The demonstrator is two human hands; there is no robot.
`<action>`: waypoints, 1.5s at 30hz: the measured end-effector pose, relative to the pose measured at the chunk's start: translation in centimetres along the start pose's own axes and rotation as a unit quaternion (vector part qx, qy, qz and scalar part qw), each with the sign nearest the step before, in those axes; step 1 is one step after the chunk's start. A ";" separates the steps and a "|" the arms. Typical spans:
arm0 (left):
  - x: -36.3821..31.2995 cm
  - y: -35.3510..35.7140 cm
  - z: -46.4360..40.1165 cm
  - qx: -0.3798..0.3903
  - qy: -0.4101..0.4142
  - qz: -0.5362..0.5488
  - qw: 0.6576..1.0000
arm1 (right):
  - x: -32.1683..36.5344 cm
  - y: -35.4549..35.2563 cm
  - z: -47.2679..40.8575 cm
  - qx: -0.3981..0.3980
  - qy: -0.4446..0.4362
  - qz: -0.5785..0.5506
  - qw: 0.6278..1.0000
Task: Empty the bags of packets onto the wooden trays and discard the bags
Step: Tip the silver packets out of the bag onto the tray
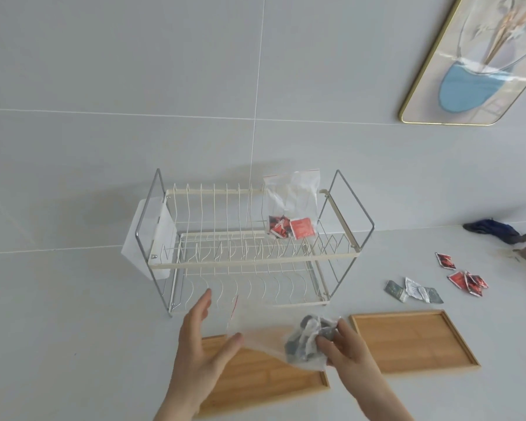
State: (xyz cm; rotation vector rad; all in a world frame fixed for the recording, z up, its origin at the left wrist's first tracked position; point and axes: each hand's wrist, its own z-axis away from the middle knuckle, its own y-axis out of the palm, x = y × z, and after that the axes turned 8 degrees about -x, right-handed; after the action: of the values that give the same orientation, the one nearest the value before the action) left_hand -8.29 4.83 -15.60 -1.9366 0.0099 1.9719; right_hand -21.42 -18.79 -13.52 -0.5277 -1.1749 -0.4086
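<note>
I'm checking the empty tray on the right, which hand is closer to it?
Right. The right hand grips the clear bag of grey packets just beside the right wooden tray; the left hand is farther off, over the other tray.

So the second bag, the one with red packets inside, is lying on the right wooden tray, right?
Not quite. The head view shows the bag with red packets standing in the upper tier of the wire dish rack, not on the right wooden tray, which shows only bare wood.

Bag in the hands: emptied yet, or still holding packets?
Still holding packets: dark packets bunch inside the clear bag, gripped by the right hand.
</note>
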 end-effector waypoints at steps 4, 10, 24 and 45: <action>0.2 0.9 -1.7 0.101 0.124 -0.209 0.965 | 1.0 -0.2 -1.0 0.019 -0.076 0.161 0.984; 1.2 2.0 -1.9 0.075 0.094 -0.249 0.961 | 2.0 0.3 -1.5 0.013 -0.145 0.230 0.962; 1.7 2.7 -2.0 0.065 0.050 -0.226 0.971 | 2.7 -0.5 -1.4 -0.062 -0.175 0.246 0.951; 0.6 3.2 -1.1 0.066 0.067 -0.210 0.973 | 3.4 -0.7 0.4 -0.141 -0.288 0.293 0.901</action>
State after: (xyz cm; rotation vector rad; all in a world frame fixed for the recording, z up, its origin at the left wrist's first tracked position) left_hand -8.09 1.76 -17.02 -1.8043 -0.2110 1.5259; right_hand -21.00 -19.24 -10.06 -1.2784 -1.4478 0.1214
